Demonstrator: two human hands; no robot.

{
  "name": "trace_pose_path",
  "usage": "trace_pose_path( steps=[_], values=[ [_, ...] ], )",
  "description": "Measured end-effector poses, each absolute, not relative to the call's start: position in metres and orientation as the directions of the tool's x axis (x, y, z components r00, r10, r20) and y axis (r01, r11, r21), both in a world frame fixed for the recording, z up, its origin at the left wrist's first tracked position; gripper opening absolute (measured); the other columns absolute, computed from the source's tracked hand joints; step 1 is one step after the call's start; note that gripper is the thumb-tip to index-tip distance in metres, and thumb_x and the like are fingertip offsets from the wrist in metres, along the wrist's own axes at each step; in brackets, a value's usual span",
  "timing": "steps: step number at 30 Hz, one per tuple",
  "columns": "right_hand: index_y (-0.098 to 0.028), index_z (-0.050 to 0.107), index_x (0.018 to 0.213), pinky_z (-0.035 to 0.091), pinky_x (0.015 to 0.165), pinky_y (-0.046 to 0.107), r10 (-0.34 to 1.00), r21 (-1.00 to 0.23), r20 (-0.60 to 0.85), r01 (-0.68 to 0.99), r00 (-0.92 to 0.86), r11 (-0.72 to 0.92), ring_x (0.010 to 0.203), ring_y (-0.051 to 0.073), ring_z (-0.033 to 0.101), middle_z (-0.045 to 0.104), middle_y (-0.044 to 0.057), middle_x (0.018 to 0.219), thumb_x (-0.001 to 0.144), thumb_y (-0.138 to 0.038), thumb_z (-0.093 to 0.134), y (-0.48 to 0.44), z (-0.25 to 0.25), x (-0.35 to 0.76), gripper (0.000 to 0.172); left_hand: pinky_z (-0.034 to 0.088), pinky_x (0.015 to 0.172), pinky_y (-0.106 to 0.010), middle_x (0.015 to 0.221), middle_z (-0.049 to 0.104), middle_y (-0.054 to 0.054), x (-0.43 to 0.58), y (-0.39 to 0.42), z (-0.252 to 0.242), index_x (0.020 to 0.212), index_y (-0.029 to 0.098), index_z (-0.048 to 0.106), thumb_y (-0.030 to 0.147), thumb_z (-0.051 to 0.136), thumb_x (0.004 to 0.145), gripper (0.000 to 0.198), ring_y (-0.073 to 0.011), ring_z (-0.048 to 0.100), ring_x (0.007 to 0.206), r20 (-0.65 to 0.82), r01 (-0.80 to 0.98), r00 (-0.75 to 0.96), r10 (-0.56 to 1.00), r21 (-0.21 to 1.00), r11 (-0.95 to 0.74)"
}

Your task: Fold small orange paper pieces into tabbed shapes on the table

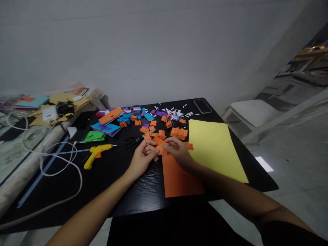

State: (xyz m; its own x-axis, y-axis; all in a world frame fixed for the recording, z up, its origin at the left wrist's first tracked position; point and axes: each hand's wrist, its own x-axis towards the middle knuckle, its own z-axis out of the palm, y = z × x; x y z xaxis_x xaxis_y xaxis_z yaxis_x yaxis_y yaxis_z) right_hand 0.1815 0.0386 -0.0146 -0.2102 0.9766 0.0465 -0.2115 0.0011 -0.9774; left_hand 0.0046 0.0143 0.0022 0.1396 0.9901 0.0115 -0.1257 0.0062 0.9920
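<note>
I log a black table (123,184) that fills the middle of the view. The largest item on it is a yellow sheet (215,147), lying flat at three o'clock from my hands. Beside it, with their edges touching, an orange sheet (179,177) lies flat at six o'clock, and its upper edge passes under my right wrist. A white cable (64,160) loops across the table's left side at nine o'clock. My left hand (142,158) and right hand (179,152) meet at the table's centre, both resting low over the surface with their fingers curled in. A yellow glue gun (96,153) lies on its side at nine o'clock, well apart from the left hand. Black scissors (132,141) lie at eleven o'clock, just beside the left hand. A phone (202,106) lies face up at one o'clock, near the far edge. A stack of cut orange pieces (179,132) sits at twelve o'clock, just beyond the right hand. The small orange piece (161,149) sits between the two hands, just above the orange sheet's top edge. The fingertips of both hands are pinched narrowly on it.
</note>
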Motion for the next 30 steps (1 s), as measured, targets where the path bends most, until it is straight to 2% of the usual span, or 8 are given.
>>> trace_pose_path(
  steps=[5, 9, 14, 16, 19, 21, 23, 30],
  values=[
    [-0.021, 0.068, 0.089, 0.057, 0.077, 0.032, 0.979, -0.975, 0.066, -0.223, -0.193, 0.022, 0.078, 0.016, 0.067, 0.069, 0.0, 0.081, 0.073, -0.037, 0.081, 0.039, -0.016, 0.18, 0.026, 0.049, 0.058, -0.022, 0.066, 0.059, 0.006, 0.003, 0.015, -0.002, 0.101, 0.018, 0.055, 0.042, 0.077, 0.083, 0.037, -0.01, 0.06, 0.057, 0.053, -0.054, 0.135, 0.989, 0.997, -0.046],
    [-0.021, 0.069, 0.087, 0.058, 0.069, 0.031, 0.976, -0.972, 0.072, -0.234, -0.207, 0.022, 0.07, 0.016, 0.068, 0.07, 0.0, 0.076, 0.074, -0.039, 0.083, 0.038, -0.017, 0.18, 0.026, 0.047, 0.063, -0.024, 0.072, 0.06, 0.004, 0.0, 0.012, -0.005, 0.107, 0.019, 0.054, 0.038, 0.067, 0.092, 0.028, -0.0113, 0.06, 0.064, 0.126, 0.184, 0.15, 0.981, 0.971, -0.153],
    [-0.02, 0.072, 0.084, 0.061, 0.079, 0.035, 0.976, -0.98, 0.072, -0.196, -0.205, 0.031, 0.082, 0.02, 0.073, 0.076, 0.003, 0.084, 0.071, -0.04, 0.086, 0.037, -0.02, 0.18, 0.028, 0.045, 0.063, -0.025, 0.075, 0.058, 0.003, -0.006, 0.008, 0.003, 0.103, 0.02, 0.057, 0.033, 0.063, 0.096, 0.016, -0.0126, 0.056, 0.065, 0.36, 0.537, 0.122, 0.925, 0.76, -0.367],
    [-0.02, 0.072, 0.084, 0.061, 0.084, 0.037, 0.974, -0.982, 0.069, -0.189, -0.214, 0.028, 0.084, 0.02, 0.074, 0.077, 0.004, 0.085, 0.069, -0.04, 0.087, 0.037, -0.021, 0.18, 0.03, 0.047, 0.071, -0.028, 0.084, 0.062, 0.0, -0.008, 0.009, 0.008, 0.099, 0.02, 0.061, 0.03, 0.063, 0.096, 0.011, -0.015, 0.059, 0.076, 0.507, 0.595, 0.148, 0.849, 0.64, -0.486],
    [-0.019, 0.072, 0.085, 0.061, 0.087, 0.038, 0.968, -0.98, 0.071, -0.197, -0.239, 0.023, 0.084, 0.02, 0.075, 0.078, 0.004, 0.085, 0.068, -0.042, 0.088, 0.036, -0.022, 0.18, 0.033, 0.049, 0.089, -0.035, 0.104, 0.069, -0.007, -0.01, 0.011, 0.013, 0.111, 0.02, 0.066, 0.027, 0.066, 0.095, 0.017, -0.0209, 0.063, 0.1, 0.611, 0.59, 0.24, 0.754, 0.525, -0.613],
    [-0.019, 0.072, 0.087, 0.061, 0.089, 0.04, 0.964, -0.978, 0.077, -0.209, -0.256, 0.023, 0.085, 0.02, 0.076, 0.078, 0.004, 0.087, 0.068, -0.043, 0.089, 0.035, -0.022, 0.18, 0.035, 0.048, 0.092, -0.037, 0.107, 0.073, -0.007, -0.01, 0.013, 0.014, 0.114, 0.021, 0.068, 0.026, 0.065, 0.096, 0.018, -0.0219, 0.064, 0.102, 0.608, 0.552, 0.295, 0.737, 0.521, -0.651],
    [-0.02, 0.072, 0.088, 0.061, 0.09, 0.04, 0.96, -0.976, 0.087, -0.217, -0.266, 0.028, 0.085, 0.02, 0.076, 0.078, 0.004, 0.088, 0.068, -0.044, 0.089, 0.034, -0.023, 0.18, 0.036, 0.048, 0.089, -0.037, 0.1, 0.075, -0.006, -0.01, 0.014, 0.014, 0.107, 0.023, 0.071, 0.025, 0.063, 0.097, 0.013, -0.0212, 0.066, 0.094, 0.577, 0.513, 0.324, 0.75, 0.559, -0.651],
    [-0.02, 0.07, 0.087, 0.061, 0.084, 0.037, 0.968, -0.976, 0.098, -0.211, -0.232, 0.048, 0.082, 0.019, 0.074, 0.076, 0.003, 0.084, 0.067, -0.043, 0.089, 0.035, -0.019, 0.179, 0.036, 0.047, 0.082, -0.036, 0.086, 0.074, -0.004, -0.011, 0.015, 0.012, 0.093, 0.023, 0.072, 0.032, 0.062, 0.097, 0.015, -0.0206, 0.063, 0.083, 0.481, 0.489, 0.258, 0.838, 0.683, -0.543]
  ],
)
